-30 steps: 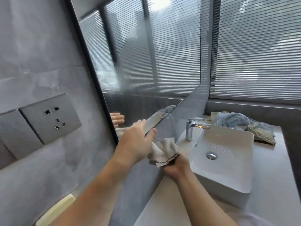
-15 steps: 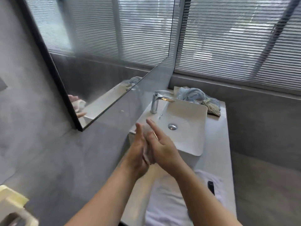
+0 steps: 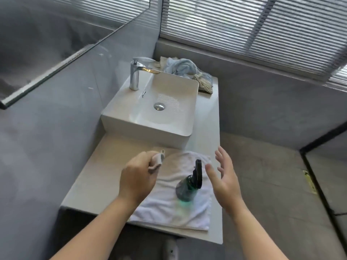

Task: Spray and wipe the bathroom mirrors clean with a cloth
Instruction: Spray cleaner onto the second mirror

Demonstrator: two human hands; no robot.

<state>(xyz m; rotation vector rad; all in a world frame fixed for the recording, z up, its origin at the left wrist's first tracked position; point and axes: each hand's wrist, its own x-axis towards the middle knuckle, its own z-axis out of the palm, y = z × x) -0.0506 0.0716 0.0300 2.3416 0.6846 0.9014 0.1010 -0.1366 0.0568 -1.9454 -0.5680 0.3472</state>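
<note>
Now we look down at the surface [image 3: 105, 166] in front of the sink [image 3: 142, 132]. Our left hand [image 3: 139, 177] is closed around a small beige cloth [image 3: 156, 163], and one end of the cloth sticks out past the fingers. Our right hand [image 3: 225, 182] holds nothing. Its fingers are straight and spread, and it is just beside the spray bottle [image 3: 188, 184], but as far as we can see it does not touch it. The two hands are apart, with the bottle between them. The bottle seems to stand upright on a white towel [image 3: 174, 207] that lies flat on the surface.

Only the lower corner of the mirror [image 3: 37, 44] is in view, at the upper left. It is too blurred for us to say whether the glass is clean, wet or streaked. We judge that the spraying step is only being prepared: the cloth is ready in one hand, and the bottle is not yet taken. It is left to pick up the bottle, spray the glass and wipe it with the cloth.
</note>
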